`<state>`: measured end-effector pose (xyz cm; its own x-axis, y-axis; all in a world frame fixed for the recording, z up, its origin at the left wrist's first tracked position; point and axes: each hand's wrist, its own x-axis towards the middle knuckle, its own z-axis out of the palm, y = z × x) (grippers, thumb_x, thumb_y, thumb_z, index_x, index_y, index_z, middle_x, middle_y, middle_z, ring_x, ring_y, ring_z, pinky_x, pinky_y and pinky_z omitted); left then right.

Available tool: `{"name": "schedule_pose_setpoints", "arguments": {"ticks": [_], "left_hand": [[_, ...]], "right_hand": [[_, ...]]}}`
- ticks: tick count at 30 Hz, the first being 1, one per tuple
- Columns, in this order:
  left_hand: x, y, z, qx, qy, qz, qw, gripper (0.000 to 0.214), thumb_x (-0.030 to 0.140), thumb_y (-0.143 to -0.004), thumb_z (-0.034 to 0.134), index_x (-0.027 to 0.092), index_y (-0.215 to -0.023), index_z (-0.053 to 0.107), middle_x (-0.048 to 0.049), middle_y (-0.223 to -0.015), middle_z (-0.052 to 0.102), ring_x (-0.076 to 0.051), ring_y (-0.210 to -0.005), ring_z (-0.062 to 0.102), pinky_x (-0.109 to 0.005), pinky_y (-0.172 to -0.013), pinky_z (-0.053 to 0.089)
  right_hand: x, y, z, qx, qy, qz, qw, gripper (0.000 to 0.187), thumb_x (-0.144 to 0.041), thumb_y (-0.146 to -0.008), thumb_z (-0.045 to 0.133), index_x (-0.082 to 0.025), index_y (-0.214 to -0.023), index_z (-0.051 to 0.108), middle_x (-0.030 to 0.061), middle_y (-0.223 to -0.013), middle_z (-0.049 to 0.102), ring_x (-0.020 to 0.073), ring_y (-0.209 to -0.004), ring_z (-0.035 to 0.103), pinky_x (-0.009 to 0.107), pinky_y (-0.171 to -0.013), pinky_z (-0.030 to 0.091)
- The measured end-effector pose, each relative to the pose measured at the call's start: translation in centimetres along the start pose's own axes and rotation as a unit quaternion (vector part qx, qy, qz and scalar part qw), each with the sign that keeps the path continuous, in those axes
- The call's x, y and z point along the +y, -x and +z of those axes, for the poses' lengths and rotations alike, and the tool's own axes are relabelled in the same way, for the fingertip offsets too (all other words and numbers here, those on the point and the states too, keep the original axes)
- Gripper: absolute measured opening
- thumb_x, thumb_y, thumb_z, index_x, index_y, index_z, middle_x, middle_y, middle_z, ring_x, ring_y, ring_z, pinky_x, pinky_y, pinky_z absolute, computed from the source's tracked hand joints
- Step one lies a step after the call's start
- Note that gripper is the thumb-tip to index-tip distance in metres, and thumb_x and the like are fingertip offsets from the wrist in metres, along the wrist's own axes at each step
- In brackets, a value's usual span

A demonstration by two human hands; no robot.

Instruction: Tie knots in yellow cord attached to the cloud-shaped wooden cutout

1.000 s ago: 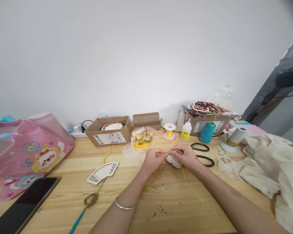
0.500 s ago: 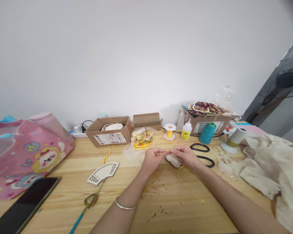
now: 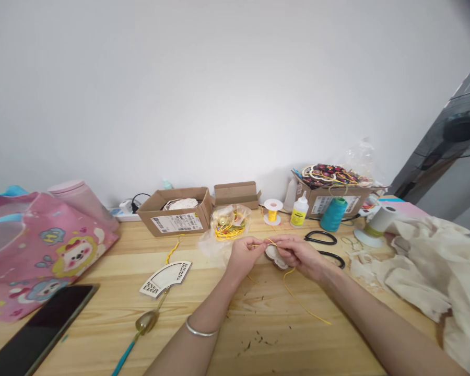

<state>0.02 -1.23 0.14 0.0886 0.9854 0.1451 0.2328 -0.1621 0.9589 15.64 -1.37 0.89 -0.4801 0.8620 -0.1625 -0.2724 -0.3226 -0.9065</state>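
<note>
My left hand (image 3: 245,256) and my right hand (image 3: 300,253) meet over the middle of the wooden table (image 3: 102,313). Both pinch a thin yellow cord (image 3: 297,300) between their fingertips. The cord's loose end trails back across the table toward me on the right. Just behind the fingers lies a small white carved piece (image 3: 274,255), partly hidden by my right hand. A silver bangle (image 3: 199,330) circles my left wrist.
Black scissors (image 3: 325,245) lie right of my hands. A bag of yellow cord (image 3: 227,224), a yellow spool (image 3: 273,211), a glue bottle (image 3: 298,210), a teal thread cone (image 3: 332,214) and cardboard boxes (image 3: 176,211) stand behind. A white fan-shaped cutout (image 3: 166,277), dark tablet (image 3: 39,331), pink bag (image 3: 35,245) lie left; cream cloth (image 3: 426,266) right.
My right hand has shifted slightly toward the left hand and turned. The trailing cord has swung from hanging straight down to a curve lying across the table.
</note>
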Motion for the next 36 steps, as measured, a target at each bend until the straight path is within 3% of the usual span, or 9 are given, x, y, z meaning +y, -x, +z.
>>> {"name": "schedule_pose_setpoints", "arguments": {"ticks": [7,14,20,27,32,36], "left_hand": [[-0.06,-0.13,0.07,-0.005,0.019,0.003,1.0,0.02,0.028,-0.061,0.057,0.011,-0.069,0.063,-0.0058,-0.07,0.066,-0.015,-0.064,0.057,-0.023,-0.059,0.043],[0.1,0.08,0.15,-0.01,0.009,-0.009,1.0,0.019,0.028,-0.061,0.056,0.011,-0.068,0.063,-0.0055,-0.069,0.065,-0.015,-0.062,0.058,-0.023,-0.057,0.044],[0.21,0.12,0.18,-0.018,0.009,-0.013,1.0,0.02,0.028,-0.062,0.056,0.011,-0.069,0.063,-0.0062,-0.07,0.065,-0.015,-0.063,0.058,-0.023,-0.057,0.044],[0.12,0.12,0.1,-0.023,-0.004,0.0,1.0,0.021,0.029,-0.063,0.054,0.011,-0.07,0.063,-0.0061,-0.071,0.065,-0.015,-0.065,0.057,-0.023,-0.059,0.043],[0.02,0.05,0.17,-0.023,-0.003,0.003,1.0,0.022,0.031,-0.063,0.054,0.012,-0.069,0.064,-0.0056,-0.069,0.065,-0.015,-0.063,0.057,-0.023,-0.056,0.043],[-0.1,-0.02,0.18,-0.015,-0.01,-0.003,1.0,0.02,0.03,-0.061,0.055,0.013,-0.067,0.064,-0.0043,-0.067,0.065,-0.014,-0.061,0.056,-0.022,-0.055,0.043]], "right_hand": [[-0.08,0.02,-0.24,-0.006,-0.023,0.007,1.0,0.026,-0.02,-0.068,0.051,-0.012,-0.092,0.057,-0.008,-0.043,0.028,0.0015,-0.036,0.013,0.016,-0.034,0.005],[0.07,0.02,-0.06,0.004,0.028,-0.008,1.0,0.032,-0.022,-0.068,0.049,-0.014,-0.099,0.053,-0.0068,-0.042,0.037,0.0015,-0.034,0.016,0.017,-0.034,0.004],[0.4,-0.18,0.15,0.022,0.072,-0.04,0.996,0.033,-0.027,-0.068,0.054,-0.012,-0.098,0.054,-0.0066,-0.037,0.041,0.0028,-0.033,0.026,0.018,-0.036,0.012],[0.52,-0.17,0.16,0.009,0.083,-0.048,0.995,0.032,-0.028,-0.068,0.055,-0.015,-0.098,0.054,-0.007,-0.038,0.042,0.0026,-0.034,0.025,0.019,-0.037,0.013],[0.23,-0.08,0.36,0.001,0.087,-0.038,0.995,0.021,-0.034,-0.07,0.052,-0.014,-0.075,0.055,-0.0064,-0.042,0.043,0.0008,-0.032,0.019,0.018,-0.034,0.008],[0.49,-0.38,0.37,0.043,0.117,-0.06,0.99,0.03,-0.042,-0.069,0.05,-0.015,-0.057,0.045,-0.0065,-0.042,0.041,0.0006,-0.03,0.019,0.017,-0.031,0.01]]}}
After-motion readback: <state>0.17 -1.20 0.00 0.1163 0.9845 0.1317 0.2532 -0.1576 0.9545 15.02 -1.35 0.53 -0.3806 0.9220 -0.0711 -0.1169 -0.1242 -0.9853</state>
